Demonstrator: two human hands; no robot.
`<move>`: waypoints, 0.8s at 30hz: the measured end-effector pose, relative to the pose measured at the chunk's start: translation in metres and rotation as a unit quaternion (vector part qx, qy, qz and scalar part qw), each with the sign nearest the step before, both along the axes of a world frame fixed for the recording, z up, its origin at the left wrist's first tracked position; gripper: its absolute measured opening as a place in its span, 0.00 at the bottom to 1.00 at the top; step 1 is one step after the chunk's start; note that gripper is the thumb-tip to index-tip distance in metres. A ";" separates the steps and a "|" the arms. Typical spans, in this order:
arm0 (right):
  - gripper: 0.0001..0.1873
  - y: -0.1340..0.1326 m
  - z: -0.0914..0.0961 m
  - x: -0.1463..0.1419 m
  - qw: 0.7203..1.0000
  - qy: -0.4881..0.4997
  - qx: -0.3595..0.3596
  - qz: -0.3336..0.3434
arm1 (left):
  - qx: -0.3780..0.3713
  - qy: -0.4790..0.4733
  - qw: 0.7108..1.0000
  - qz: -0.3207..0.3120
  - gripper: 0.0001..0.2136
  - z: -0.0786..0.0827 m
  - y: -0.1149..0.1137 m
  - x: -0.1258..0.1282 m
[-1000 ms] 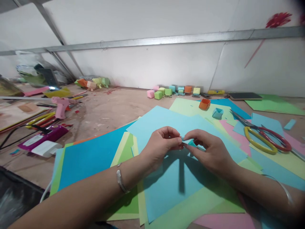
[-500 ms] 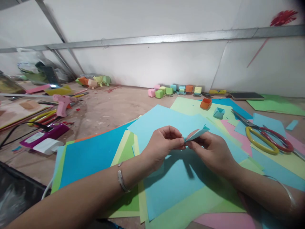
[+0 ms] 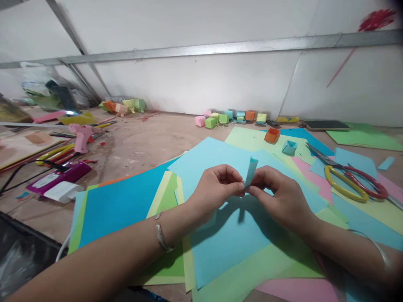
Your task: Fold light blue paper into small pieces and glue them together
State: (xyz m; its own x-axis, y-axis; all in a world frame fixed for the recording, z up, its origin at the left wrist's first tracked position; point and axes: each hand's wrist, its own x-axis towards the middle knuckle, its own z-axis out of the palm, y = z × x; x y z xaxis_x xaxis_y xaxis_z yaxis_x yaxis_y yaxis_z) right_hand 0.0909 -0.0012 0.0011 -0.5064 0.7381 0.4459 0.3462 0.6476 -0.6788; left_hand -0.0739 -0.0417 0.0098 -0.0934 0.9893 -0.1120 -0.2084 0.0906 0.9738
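Between my hands a folded light-blue paper strip (image 3: 252, 170) stands nearly upright. My left hand (image 3: 220, 184) pinches its lower end between thumb and forefinger. On the other side my right hand (image 3: 277, 193) closes its thumb and fingers on the same end; the exact fold there is hidden by the fingertips. Below both hands lies a light-blue paper sheet (image 3: 233, 243), with their shadow on it. Beyond the right hand sit a small blue folded paper box (image 3: 289, 147) and an orange paper box (image 3: 272, 135).
Scissors (image 3: 346, 180) with yellow and red handles lie on papers at right. Several small paper cubes (image 3: 223, 120) line the wall. At left are a pink glue gun (image 3: 82, 136), a purple power strip (image 3: 59, 178) and a white adapter (image 3: 64, 191). A dark blue sheet (image 3: 122, 209) lies nearer.
The paper strip has swung from leaning right to nearly upright. Both hands stay in about the same place and keep their pinch.
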 end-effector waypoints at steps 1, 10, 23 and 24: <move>0.03 0.000 0.001 -0.001 1.000 0.009 -0.011 -0.004 | 0.003 0.003 1.000 -0.001 0.08 0.000 0.000 0.000; 0.01 0.002 0.000 -0.002 0.987 0.049 -0.150 0.000 | 0.016 0.018 1.000 0.002 0.07 -0.002 0.000 0.002; 0.03 0.002 0.010 -0.001 0.992 0.029 -0.123 -0.017 | 0.027 0.025 0.999 -0.027 0.08 -0.002 0.000 0.002; 0.03 0.002 0.011 -0.001 0.991 0.030 -0.127 -0.015 | 0.029 0.031 0.999 -0.023 0.08 -0.002 0.000 0.002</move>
